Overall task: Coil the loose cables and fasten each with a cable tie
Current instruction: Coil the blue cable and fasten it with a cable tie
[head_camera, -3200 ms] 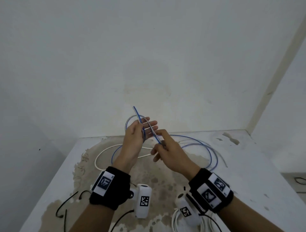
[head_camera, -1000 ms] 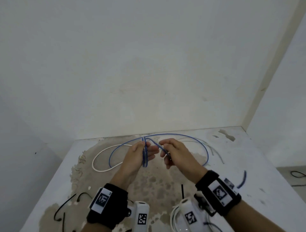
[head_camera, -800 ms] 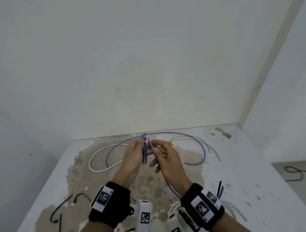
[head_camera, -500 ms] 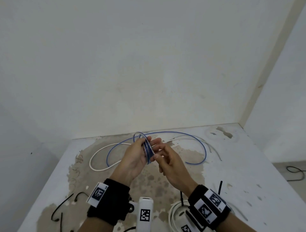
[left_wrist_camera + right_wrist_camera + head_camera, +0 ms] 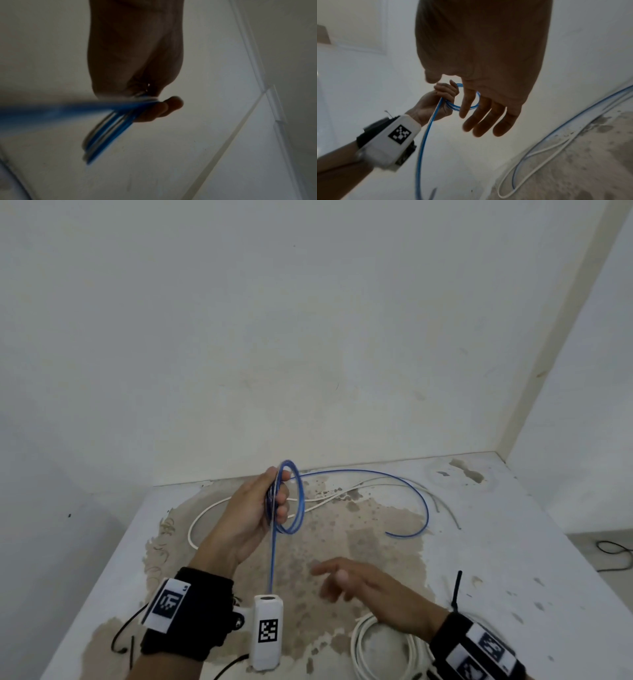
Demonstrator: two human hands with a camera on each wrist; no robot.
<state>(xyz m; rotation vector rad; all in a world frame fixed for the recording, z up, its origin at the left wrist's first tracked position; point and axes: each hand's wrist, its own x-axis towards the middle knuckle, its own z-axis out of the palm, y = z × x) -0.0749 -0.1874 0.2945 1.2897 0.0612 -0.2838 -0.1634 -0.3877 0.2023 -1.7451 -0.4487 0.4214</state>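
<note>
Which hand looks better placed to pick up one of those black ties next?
Probably the right hand: it is open and empty, with a black cable tie beside its wrist. The left hand grips the blue cable coil.

head: high, down at table [image 5: 513, 542] | wrists: close along hands | shared: blue cable [image 5: 301, 501]

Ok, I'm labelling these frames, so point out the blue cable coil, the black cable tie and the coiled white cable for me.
blue cable coil [image 5: 297, 510]: head view, right side of the loops.
black cable tie [image 5: 457, 590]: head view, middle of its upright strap.
coiled white cable [image 5: 360, 642]: head view, left arc of the coil.
</note>
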